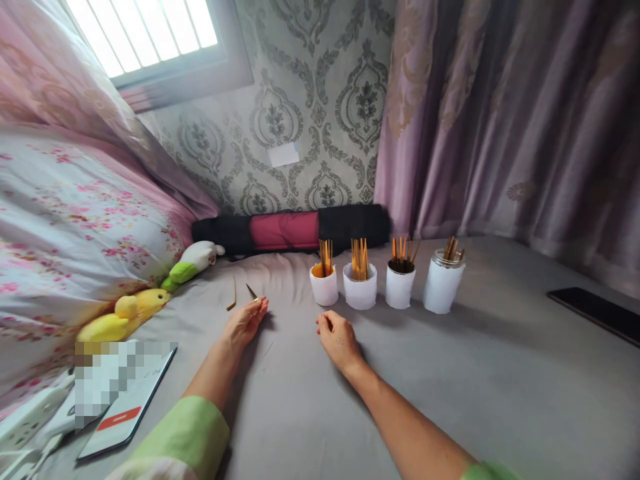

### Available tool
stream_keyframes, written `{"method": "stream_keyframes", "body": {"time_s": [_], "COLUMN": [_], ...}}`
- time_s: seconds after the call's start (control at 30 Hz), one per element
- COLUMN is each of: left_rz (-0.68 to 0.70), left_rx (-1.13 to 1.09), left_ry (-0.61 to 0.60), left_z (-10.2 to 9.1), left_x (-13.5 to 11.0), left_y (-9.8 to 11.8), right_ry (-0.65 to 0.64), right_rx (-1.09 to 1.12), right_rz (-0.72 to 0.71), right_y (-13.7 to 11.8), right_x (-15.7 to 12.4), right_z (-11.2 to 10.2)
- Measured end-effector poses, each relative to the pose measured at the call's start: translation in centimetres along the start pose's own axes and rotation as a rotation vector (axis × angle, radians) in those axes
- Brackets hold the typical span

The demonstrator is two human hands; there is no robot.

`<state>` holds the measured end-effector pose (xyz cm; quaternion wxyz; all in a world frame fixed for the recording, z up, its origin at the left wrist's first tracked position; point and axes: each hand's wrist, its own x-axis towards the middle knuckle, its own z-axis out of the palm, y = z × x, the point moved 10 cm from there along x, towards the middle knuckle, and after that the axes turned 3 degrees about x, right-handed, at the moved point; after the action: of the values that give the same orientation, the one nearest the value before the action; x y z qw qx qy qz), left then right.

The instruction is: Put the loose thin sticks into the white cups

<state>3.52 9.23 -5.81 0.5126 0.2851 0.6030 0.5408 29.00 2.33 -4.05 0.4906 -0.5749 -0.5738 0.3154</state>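
Observation:
My left hand [245,321] is closed, its fingertips pinching a thin pointed blade [251,291] with a gold-coloured part near the fingers. Just left of it on the sheet lies a slim gold-coloured stick with a bent end [231,305]. My right hand [339,339] has its fingers curled together low over the sheet; whether anything is in them cannot be made out. Beyond it stand white-wrapped containers in a row: a small cup [324,291], a wider cup [361,293], a dark-rimmed cup [399,290] and a glass jar [443,288]. Thin brown sticks [359,259] rise from them.
A phone [597,312] lies far right, and a tablet-like device [125,417] near left beside a power strip [33,417]. A yellow plush toy [133,313] and a white-green one [193,265] lie left. A black-and-red roll [285,230] lies along the wall.

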Motion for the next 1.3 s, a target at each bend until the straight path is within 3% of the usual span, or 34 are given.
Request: {"method": "stream_keyframes", "body": {"time_s": [0.07,0.3,0.63,1.3], "left_rz": [-0.003,0.012,-0.010,0.055], "left_rx": [-0.122,-0.236,-0.239,-0.219], "left_ry": [-0.049,-0.179,-0.209,-0.382], "left_z": [0.8,2.9,4.0,4.7], "left_x": [-1.3,-5.8,-10.3,-15.4], "left_y": [-0.5,-2.0,-3.8,-5.0], "right_ry": [0.000,-0.007,-0.011,-0.073], "right_rx": [0.002,0.008,0.018,0.077], "right_rz": [0.007,0.003,-0.017,-0.023], "right_y": [0.1,0.1,0.2,-0.1], "right_x": [0.0,0.1,0.0,0.0], "right_z": [0.0,0.0,0.2,0.6]}}
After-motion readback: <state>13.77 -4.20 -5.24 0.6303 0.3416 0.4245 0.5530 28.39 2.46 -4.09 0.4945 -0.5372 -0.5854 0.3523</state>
